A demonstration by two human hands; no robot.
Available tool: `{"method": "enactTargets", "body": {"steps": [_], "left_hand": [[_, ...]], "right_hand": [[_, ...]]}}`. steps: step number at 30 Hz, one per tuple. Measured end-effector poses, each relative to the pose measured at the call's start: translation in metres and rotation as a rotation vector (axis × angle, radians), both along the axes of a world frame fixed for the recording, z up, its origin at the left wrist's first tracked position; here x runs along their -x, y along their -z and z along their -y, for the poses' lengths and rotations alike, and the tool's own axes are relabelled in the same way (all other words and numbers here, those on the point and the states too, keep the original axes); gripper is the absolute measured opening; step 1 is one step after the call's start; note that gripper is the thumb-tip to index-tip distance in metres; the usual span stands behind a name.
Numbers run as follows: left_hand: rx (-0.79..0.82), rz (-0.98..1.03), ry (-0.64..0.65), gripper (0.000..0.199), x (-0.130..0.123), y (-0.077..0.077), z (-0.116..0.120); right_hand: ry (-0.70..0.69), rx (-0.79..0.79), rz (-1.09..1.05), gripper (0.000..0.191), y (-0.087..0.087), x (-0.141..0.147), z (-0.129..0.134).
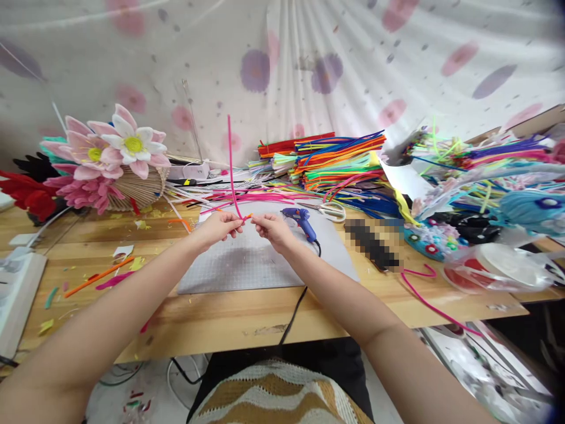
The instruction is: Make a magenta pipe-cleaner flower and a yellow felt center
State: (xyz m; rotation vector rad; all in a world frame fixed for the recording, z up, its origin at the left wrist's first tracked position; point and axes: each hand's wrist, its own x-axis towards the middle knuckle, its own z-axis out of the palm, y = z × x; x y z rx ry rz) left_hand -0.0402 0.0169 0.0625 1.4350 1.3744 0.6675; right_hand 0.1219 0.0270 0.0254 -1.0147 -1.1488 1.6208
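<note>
A pink pipe cleaner (231, 159) rises upright from between my hands, its lower part bent sideways beside a short orange piece. My left hand (223, 226) pinches it near the bend. Close by on the right, my right hand (272, 231) has its fingers pressed together at the orange end (249, 216). Both hands are held over a grey cutting mat (238, 271). Just beyond my right hand lies a blue glue gun (301, 220), its cord running toward the table's front edge. Behind it rest scissors (332, 211) with pale handles.
Bundles of coloured pipe cleaners (339, 156) are heaped along the back. Fuzzy flowers (132, 144) stand at the left, near a power strip (20, 300). To the right are a blurred dark object (373, 244), a wrapped ribbon roll (494, 266) and a loose pink pipe cleaner (435, 305).
</note>
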Motion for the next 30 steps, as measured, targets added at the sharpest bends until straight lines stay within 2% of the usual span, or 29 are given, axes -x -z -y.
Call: {"method": "enactTargets", "body": {"steps": [2, 4, 7, 10, 12, 16, 20, 23, 26, 30], "left_hand": [[0.002, -0.015, -0.003, 0.025, 0.001, 0.003, -0.001], [0.006, -0.026, 0.008, 0.024, 0.002, 0.006, -0.003], [0.018, -0.047, 0.016, 0.022, 0.002, 0.009, -0.003], [0.05, -0.068, 0.005, 0.021, 0.002, 0.01, -0.003], [0.071, -0.069, -0.005, 0.022, 0.002, 0.01, -0.002], [0.095, -0.028, -0.008, 0.025, 0.004, 0.009, -0.001], [0.118, 0.005, 0.003, 0.024, 0.005, 0.006, 0.0], [0.141, 0.02, -0.013, 0.022, 0.004, 0.003, 0.002], [0.134, 0.005, -0.007, 0.021, 0.002, 0.004, 0.003], [0.146, -0.032, 0.007, 0.021, 0.001, 0.005, 0.005]], "right_hand": [[0.038, 0.059, -0.077, 0.032, -0.002, -0.008, -0.006], [0.108, 0.041, -0.126, 0.031, -0.009, -0.017, -0.014], [0.243, -0.079, -0.15, 0.03, -0.022, -0.029, -0.026], [0.335, -0.261, -0.045, 0.03, -0.029, -0.032, -0.033], [0.29, -0.394, 0.139, 0.03, -0.026, -0.028, -0.033], [0.034, -0.646, 0.523, 0.021, -0.003, -0.013, -0.025], [-0.061, -0.802, 0.569, 0.014, 0.016, -0.002, -0.019], [-0.07, -0.84, 0.588, 0.015, 0.019, 0.001, -0.018], [-0.044, -0.853, 0.632, 0.016, 0.011, 0.002, -0.016], [0.133, -0.782, 0.663, 0.014, -0.005, -0.001, -0.019]]}}
